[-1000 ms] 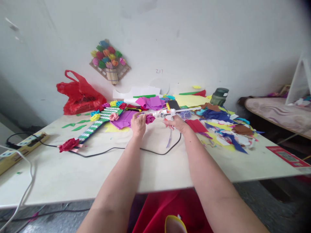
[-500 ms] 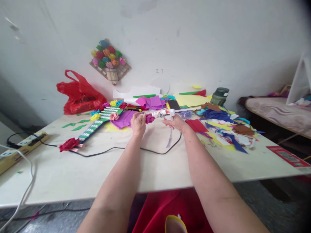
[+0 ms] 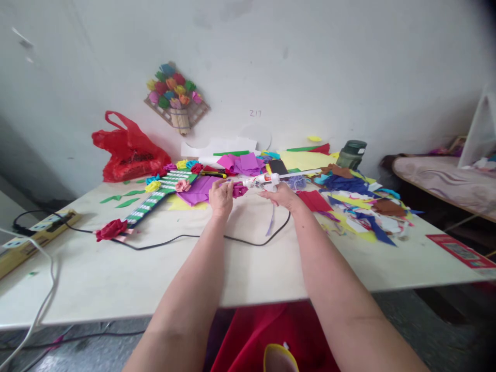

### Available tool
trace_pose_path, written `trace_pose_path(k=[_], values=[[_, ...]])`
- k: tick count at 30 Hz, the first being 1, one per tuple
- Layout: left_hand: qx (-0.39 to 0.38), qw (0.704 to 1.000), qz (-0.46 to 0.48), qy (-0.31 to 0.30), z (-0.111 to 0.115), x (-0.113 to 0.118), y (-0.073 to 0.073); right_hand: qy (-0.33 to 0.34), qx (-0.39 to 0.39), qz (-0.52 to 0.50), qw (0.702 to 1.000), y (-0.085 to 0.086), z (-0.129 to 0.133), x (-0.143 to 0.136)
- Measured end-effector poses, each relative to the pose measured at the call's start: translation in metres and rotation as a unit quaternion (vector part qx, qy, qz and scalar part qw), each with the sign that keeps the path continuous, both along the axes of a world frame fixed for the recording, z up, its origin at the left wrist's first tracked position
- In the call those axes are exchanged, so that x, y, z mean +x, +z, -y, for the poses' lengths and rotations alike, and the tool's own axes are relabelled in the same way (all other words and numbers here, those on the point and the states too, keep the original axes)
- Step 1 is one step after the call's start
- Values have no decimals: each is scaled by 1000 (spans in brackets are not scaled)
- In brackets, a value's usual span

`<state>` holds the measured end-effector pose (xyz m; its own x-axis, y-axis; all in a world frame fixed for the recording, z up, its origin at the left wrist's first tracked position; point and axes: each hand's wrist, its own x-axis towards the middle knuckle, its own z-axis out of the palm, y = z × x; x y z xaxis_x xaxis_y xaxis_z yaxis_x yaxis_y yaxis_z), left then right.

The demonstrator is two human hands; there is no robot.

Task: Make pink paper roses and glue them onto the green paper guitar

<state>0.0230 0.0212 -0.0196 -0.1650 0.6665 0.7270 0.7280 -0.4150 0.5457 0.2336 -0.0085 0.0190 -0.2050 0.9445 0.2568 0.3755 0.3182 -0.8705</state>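
My left hand [image 3: 220,196] holds a small magenta paper flower [image 3: 239,189] over the pale table [image 3: 116,279]. My right hand [image 3: 282,195] grips a white glue gun [image 3: 267,180] whose nozzle points left, touching or almost touching the flower. A white glue stick juts out of the gun's back to the right. The gun's black cord [image 3: 186,238] loops across the table toward the left.
A green-and-white strip with paper flowers [image 3: 155,194] lies left of my hands, a red paper rose [image 3: 111,230] at its near end. Purple sheets [image 3: 240,164], coloured scraps [image 3: 360,206], a green jar [image 3: 351,153], a red bag [image 3: 127,150] and a power strip [image 3: 31,235] surround them.
The hands, flower and glue gun stay almost still. The view has shifted very slightly.
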Motion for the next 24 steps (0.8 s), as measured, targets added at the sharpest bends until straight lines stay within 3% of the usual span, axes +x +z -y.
trace_pose_path(k=[24], values=[[13, 999, -20, 22, -3, -1, -1, -19, 21, 22, 999, 0, -3, 1]])
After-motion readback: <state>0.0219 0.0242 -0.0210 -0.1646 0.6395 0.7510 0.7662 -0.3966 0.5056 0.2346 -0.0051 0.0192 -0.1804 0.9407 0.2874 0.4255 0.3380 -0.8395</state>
